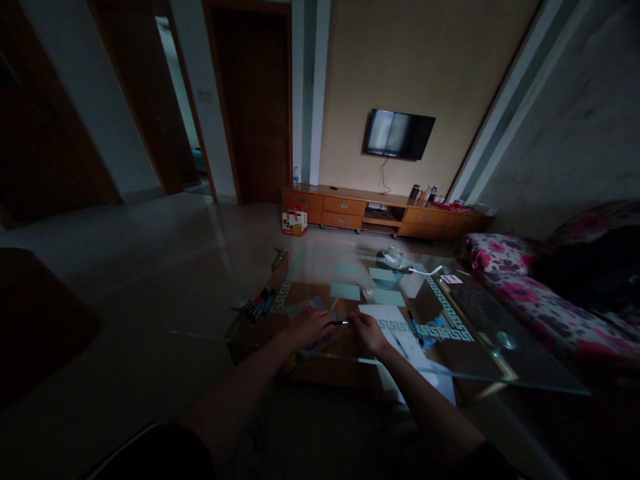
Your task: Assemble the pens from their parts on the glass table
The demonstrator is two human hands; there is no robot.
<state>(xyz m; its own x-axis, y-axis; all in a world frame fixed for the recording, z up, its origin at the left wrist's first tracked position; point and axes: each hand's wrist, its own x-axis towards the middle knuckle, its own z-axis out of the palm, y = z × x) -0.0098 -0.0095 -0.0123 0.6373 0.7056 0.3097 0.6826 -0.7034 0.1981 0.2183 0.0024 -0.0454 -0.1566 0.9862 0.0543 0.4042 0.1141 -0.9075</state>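
Observation:
Above the near edge of the glass coffee table point(320, 357), my left hand point(311, 327) is closed around a dark pen point(339, 323) with a bright, silvery end pointing right. My right hand point(367, 331) is pinched just beyond that end; whatever lies between its fingertips is too small and dark to make out. White paper sheets point(383, 313) lie beside and beneath my right hand. Beside my left hand is a clear plastic bag or wrapper point(309, 305). Several pens point(261, 305) are bunched at the table's left side.
A blue pen point(415, 328) lies right of the paper. Farther back are a clear plastic-covered item point(394, 259) and a red-and-white card point(451, 279). A floral sofa point(525, 287) stands on the right. A wooden TV cabinet point(345, 203) and a gift box point(295, 223) are beyond.

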